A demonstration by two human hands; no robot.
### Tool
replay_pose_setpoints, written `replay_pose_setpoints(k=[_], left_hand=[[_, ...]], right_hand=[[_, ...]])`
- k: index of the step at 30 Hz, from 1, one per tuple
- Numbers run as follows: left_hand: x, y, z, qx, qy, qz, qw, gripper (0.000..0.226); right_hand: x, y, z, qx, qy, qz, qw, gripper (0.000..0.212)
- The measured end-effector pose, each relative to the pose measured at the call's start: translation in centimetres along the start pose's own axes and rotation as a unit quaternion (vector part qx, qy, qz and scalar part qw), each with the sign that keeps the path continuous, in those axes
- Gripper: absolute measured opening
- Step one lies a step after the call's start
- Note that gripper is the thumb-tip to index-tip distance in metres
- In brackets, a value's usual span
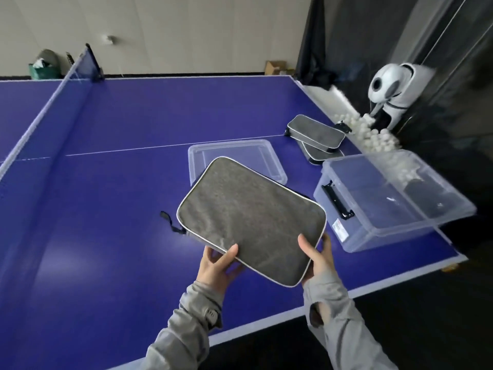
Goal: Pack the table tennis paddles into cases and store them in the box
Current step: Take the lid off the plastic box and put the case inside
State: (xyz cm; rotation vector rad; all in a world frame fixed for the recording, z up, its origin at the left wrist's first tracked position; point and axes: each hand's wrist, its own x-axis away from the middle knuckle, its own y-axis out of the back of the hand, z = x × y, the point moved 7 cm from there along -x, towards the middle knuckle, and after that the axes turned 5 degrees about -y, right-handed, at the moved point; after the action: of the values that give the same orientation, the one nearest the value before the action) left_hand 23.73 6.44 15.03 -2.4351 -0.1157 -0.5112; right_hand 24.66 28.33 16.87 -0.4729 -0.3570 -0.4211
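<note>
Both hands hold a grey rectangular paddle case (pixel 250 220) with white piping above the blue table. My left hand (pixel 218 265) grips its near left edge, thumb on top. My right hand (pixel 317 256) grips its near right corner. A black zipper strap (pixel 170 222) hangs from the case's left side. The clear plastic box (pixel 392 201) stands open to the right of the case, near the table's corner. Its clear lid (pixel 234 161) lies flat on the table behind the case. Two more grey cases (pixel 317 137) lie stacked farther back on the right.
The blue table tennis table (pixel 106 182) has its net (pixel 50 102) at the left. Past the right edge, a white ball machine (pixel 394 89) stands over a catch net with several white balls (pixel 373 134). Dark floor lies beyond the near table edge.
</note>
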Motion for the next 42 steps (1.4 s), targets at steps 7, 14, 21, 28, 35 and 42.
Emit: replay_pose_setpoints(k=[7,14,21,28,35,42], left_hand=[[-1.4,-4.4,-0.6,-0.027,-0.022,-0.011,0.999,0.027],[-5.8,-17.1,0.0,-0.267,-0.026,0.163,0.950,0.113],[-11.6,-22.6,4.6,-0.302,-0.064,0.124,0.943,0.099],[-17.1,-28.2,7.6,-0.259,-0.053,0.104,0.959,0.072],[-19.3,-32.3,10.7,-0.250,-0.017,0.073,0.965,0.059],[-20.0,-34.8,14.5,-0.307,-0.018,-0.007,0.952,0.061]], right_hand=[[-0.9,11.2,12.7,0.051,0.065,0.015,0.996,0.048],[-3.8,16.5,18.8,0.110,0.070,0.038,0.991,0.047],[-10.8,20.2,24.2,0.167,0.059,0.034,0.984,0.061],[-19.1,23.1,30.2,0.212,0.057,0.034,0.975,0.055],[-24.8,25.0,33.8,0.267,-0.001,0.058,0.962,0.053],[-32.1,28.7,34.6,0.340,-0.064,0.076,0.935,0.048]])
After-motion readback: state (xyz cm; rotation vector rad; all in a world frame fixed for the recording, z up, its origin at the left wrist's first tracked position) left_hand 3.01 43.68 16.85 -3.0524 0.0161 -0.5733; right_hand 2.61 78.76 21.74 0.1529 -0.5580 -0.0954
